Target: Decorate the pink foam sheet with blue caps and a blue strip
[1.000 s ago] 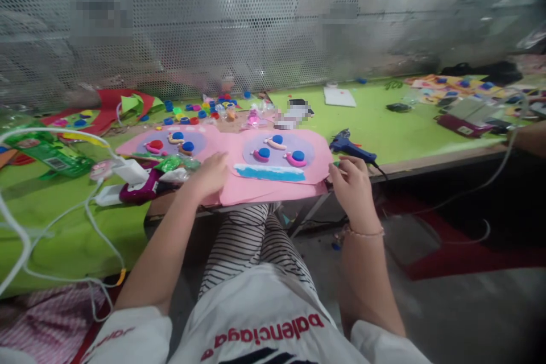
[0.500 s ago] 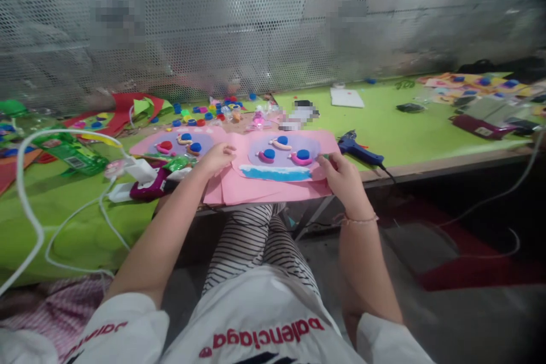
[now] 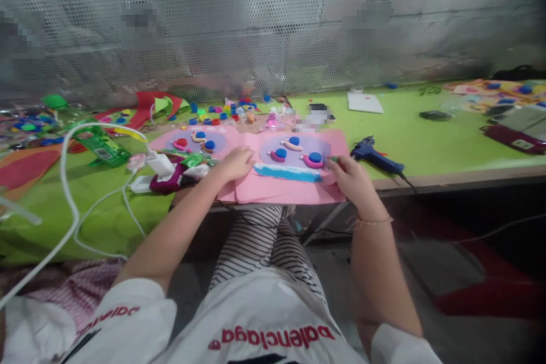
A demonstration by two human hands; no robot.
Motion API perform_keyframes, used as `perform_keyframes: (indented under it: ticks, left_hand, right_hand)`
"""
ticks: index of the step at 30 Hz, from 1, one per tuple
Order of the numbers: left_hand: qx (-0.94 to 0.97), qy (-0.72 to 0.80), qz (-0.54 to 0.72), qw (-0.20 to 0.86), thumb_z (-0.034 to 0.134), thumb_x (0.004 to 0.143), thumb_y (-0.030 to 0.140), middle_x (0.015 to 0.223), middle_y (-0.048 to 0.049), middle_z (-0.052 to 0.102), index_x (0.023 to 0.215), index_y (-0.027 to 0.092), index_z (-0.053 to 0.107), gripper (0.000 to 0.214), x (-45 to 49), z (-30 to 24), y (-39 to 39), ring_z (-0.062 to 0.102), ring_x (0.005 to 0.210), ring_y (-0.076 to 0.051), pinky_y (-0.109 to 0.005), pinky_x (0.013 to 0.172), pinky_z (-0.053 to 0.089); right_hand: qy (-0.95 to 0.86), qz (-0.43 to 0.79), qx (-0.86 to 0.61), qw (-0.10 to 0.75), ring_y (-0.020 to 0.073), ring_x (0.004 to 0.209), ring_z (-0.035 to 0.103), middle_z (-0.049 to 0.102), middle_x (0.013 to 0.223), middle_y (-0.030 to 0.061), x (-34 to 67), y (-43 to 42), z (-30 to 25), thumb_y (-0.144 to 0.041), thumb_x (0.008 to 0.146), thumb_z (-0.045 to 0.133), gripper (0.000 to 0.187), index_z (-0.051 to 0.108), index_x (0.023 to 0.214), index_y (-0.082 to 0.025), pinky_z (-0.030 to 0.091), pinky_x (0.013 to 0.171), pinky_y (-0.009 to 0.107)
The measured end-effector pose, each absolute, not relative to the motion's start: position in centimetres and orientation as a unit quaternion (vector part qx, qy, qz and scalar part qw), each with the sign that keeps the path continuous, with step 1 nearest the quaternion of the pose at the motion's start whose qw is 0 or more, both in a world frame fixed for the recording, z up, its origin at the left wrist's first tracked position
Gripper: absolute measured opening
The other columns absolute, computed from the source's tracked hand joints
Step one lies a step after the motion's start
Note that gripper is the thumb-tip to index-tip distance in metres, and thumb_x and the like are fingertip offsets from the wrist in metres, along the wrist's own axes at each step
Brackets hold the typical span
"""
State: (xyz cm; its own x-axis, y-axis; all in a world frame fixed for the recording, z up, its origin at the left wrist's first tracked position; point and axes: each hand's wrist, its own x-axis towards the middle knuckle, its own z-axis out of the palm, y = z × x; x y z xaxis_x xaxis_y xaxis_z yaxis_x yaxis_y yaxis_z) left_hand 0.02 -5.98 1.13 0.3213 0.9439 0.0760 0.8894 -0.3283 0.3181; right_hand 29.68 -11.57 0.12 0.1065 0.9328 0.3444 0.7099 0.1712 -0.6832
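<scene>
A pink paper sheet (image 3: 294,190) lies in front of me at the table edge. On its right half, a lavender oval (image 3: 267,144) carries three snail shapes made of blue caps and clay-like bodies, such as the pink snail (image 3: 313,160). Below them runs a blue-and-white strip (image 3: 288,172). My left hand (image 3: 238,165) rests on the paper beside the strip's left end, its fingers lying fairly flat. At the right edge, my right hand (image 3: 348,175) pinches a small green piece (image 3: 334,159); its kind is too small to tell.
A blue glue gun (image 3: 377,156) lies right of the paper, its cable over the table edge. Left are a purple power strip (image 3: 167,180) with white cables and a green bottle (image 3: 104,148). Coloured caps (image 3: 213,115) lie behind. A metal mesh (image 3: 256,28) stands at the back.
The view has shifted left, so the scene appears farther right. My left hand has lowered onto the paper near the strip. My right hand keeps its pinch at the right edge.
</scene>
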Motion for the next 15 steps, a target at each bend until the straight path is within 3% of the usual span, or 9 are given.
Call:
perform_keyframes:
  ticks: [3, 6, 11, 15]
  left_hand:
    - [0.839, 0.538, 0.038, 0.067, 0.036, 0.095, 0.03, 0.15, -0.0123, 0.04, 0.137, 0.016, 0.048, 0.045, 0.0, 0.9, -6.3, 0.034, 0.14, -0.027, -0.043, 0.115, 0.023]
    - [0.845, 0.531, -0.007, 0.056, 0.029, 0.098, 0.031, 0.152, -0.0139, 0.035, 0.141, 0.013, 0.042, 0.049, 0.0, 0.9, -6.5, 0.033, 0.141, -0.025, -0.04, 0.115, 0.023]
    - [0.839, 0.543, -0.01, 0.028, 0.03, 0.097, 0.038, 0.144, -0.0198, 0.045, 0.132, 0.008, 0.05, 0.05, 0.2, 1.5, -7.4, 0.044, 0.133, -0.03, -0.043, 0.108, 0.033]
    - [0.842, 0.531, 0.094, -0.036, 0.039, 0.094, 0.03, 0.131, -0.014, 0.059, 0.123, 0.015, 0.056, 0.037, -2.2, 3.6, -9.0, 0.054, 0.122, -0.027, -0.04, 0.103, 0.038]
  right_hand:
    - [-0.664, 0.145, -0.627, 0.382, 0.0185, 0.06, 0.046, 0.052, 0.06, 0.0026, 29.5, -11.1, -0.1, -0.049, 0.078, 0.045, 0.03, 0.049, 0.066, -0.022, 0.031, 0.057, 0.03]
    - [-0.665, 0.138, -0.63, 0.376, 0.0183, 0.059, 0.046, 0.05, 0.06, 0.0022, 29.4, -10.7, 0.0, -0.051, 0.078, 0.044, 0.031, 0.049, 0.066, -0.022, 0.032, 0.057, 0.031]
    - [-0.681, 0.133, -0.625, 0.359, 0.018, 0.057, 0.046, 0.049, 0.058, 0.0016, 29.6, -10.3, -0.1, -0.054, 0.079, 0.043, 0.036, 0.046, 0.062, -0.023, 0.031, 0.055, 0.03]
    - [-0.667, 0.147, -0.629, 0.372, 0.0177, 0.056, 0.046, 0.047, 0.055, 0.0001, 29.7, -10.4, -0.2, -0.057, 0.076, 0.044, 0.038, 0.046, 0.061, -0.022, 0.032, 0.054, 0.029]
